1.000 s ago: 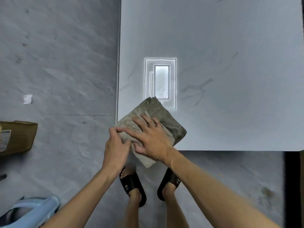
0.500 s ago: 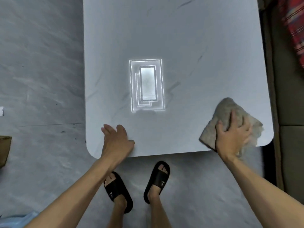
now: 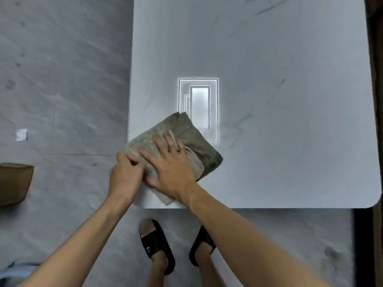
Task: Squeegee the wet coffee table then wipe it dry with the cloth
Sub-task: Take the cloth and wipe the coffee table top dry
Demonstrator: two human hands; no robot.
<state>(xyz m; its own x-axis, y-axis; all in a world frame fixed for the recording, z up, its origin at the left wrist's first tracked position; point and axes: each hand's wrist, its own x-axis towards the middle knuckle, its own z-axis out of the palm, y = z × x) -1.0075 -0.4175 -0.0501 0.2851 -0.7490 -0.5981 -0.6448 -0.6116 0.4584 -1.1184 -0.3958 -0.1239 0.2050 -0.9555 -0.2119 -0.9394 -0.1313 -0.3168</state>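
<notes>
A folded grey-brown cloth (image 3: pixel 192 139) lies on the near left corner of the pale marble coffee table (image 3: pixel 279 100). My right hand (image 3: pixel 170 166) presses flat on the cloth with its fingers spread. My left hand (image 3: pixel 125 175) is at the cloth's left edge, at the table's corner, with its fingers curled and pinching the cloth. No squeegee is in view. A bright rectangular ceiling-light reflection shows on the tabletop just beyond the cloth.
Grey marble floor lies to the left and in front. A brown cardboard box (image 3: pixel 14 183) sits on the floor at the left edge, with a small white scrap (image 3: pixel 21 134) beyond it. My feet in black slippers (image 3: pixel 157 245) stand at the table's near edge. Dark furniture borders the right side.
My right hand swept the cloth from the table's near right corner back to the near left corner. My left hand went from resting on the table edge to pinching the cloth.
</notes>
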